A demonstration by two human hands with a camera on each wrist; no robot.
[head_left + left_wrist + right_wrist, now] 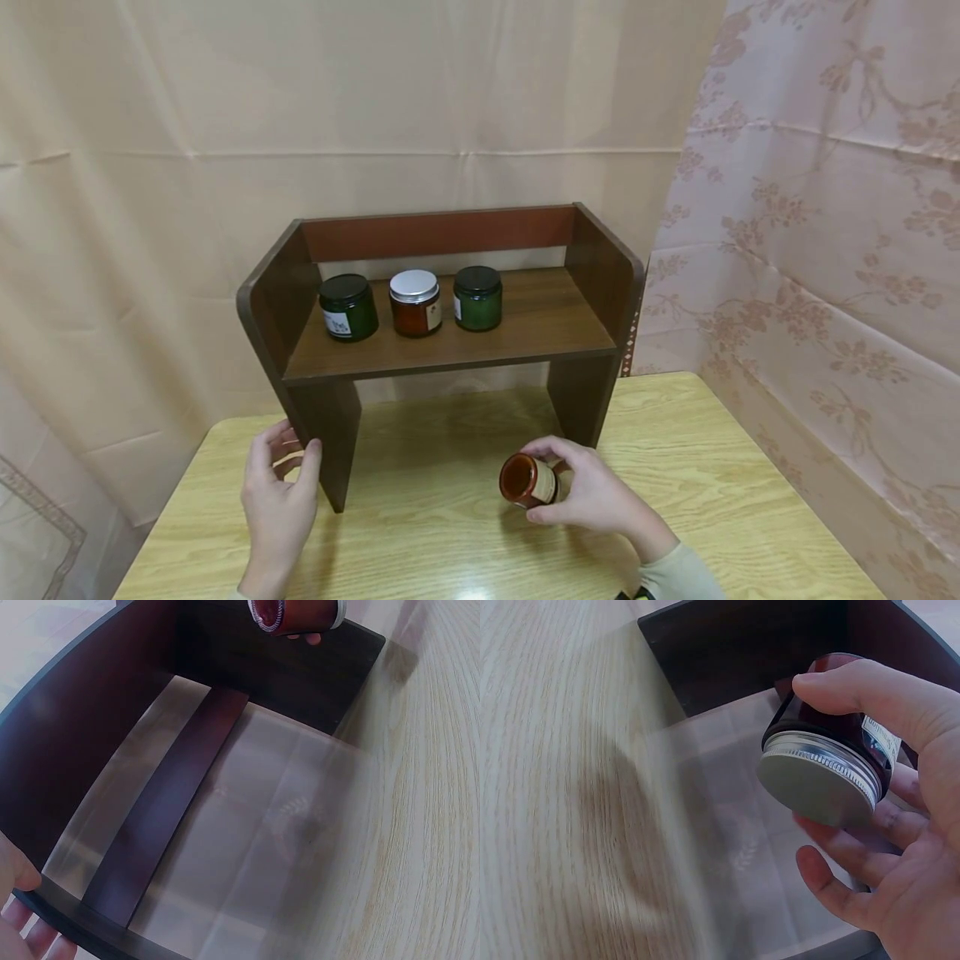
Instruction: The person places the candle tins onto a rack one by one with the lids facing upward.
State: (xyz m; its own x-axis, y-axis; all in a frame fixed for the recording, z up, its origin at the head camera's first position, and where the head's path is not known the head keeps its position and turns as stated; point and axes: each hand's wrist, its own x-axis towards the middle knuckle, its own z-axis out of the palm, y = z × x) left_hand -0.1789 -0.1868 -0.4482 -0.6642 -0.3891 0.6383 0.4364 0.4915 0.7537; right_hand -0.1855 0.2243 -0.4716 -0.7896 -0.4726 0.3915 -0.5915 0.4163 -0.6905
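Note:
My right hand (588, 492) holds an amber glass jar (542, 482) with a paper label, tilted on its side in front of the lower opening of a small brown shelf (450, 362). The jar's silver screw lid (817, 780) faces the right wrist camera, while its glass bottom points left in the head view. Thumb and fingers lie on opposite sides of the jar. At the shelf's left side panel (322, 433), my left hand (277, 492) grips the front edge, thumb on one face and fingers (37, 934) on the other.
On the upper board stand a green jar with black lid (349, 310), an amber jar with silver lid (416, 307) and another green jar with black lid (477, 300). The wooden table (697, 467) bears the shelf. Curtains (465, 100) hang behind and to the right.

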